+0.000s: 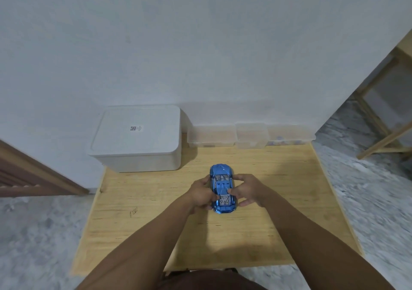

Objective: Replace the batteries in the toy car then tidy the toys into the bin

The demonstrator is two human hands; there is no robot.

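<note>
Held from both sides: left hand (201, 192) curled against one flank of the blue toy car (222, 189), right hand (247, 189) pinching the other flank, thumb and fingertips closed on the body, little finger spread loose below. Car caught between the two grips, roof up, at or just above the wooden worktop (278, 200); cannot tell whether the wheels touch. Long axis running straight away from the body, nose aimed at the wall beyond the grip, tail nearest the wrists. Beyond the grip and to its left, a white lidded bin (138, 140); beyond and to the right, a row of small clear boxes (249, 135) against the wall. Battery cover presumably underneath, so a flip probably needed next. Risks from here: glossy shell slipping out of fingertip pinches during that turn; car dropping onto the worktop; bin lid still on, blocking any tidying.
</note>
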